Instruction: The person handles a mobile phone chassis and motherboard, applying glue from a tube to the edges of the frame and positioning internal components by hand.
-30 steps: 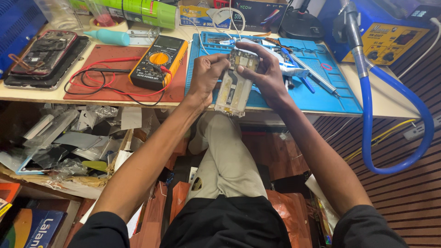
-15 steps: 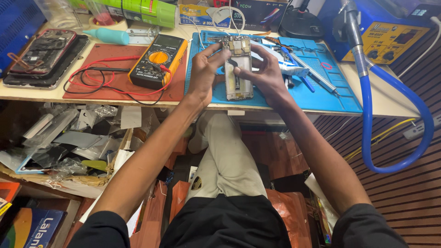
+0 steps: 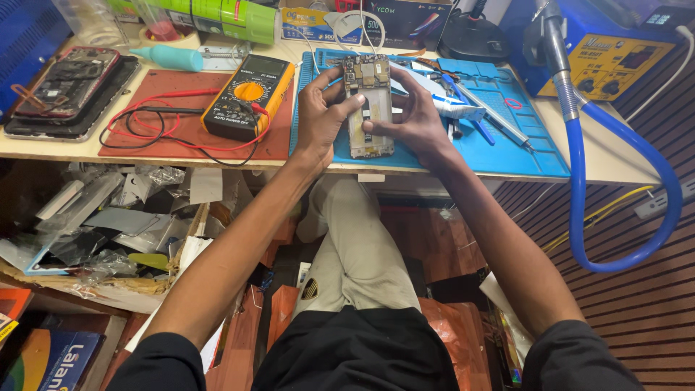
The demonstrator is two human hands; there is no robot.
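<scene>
Blue mat [image 3: 521, 156]: opened phone [image 3: 368, 108] now lower

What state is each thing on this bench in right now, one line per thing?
Opened phone: back cover off, circuit board exposed, lying on the blue mat.
Left hand: gripping the phone's left edge.
Right hand: gripping its right edge.
Multimeter: on the red mat, red and black leads attached.
Second phone: opened, lying far left.
Blue hose: hanging looped off the bench.
</scene>
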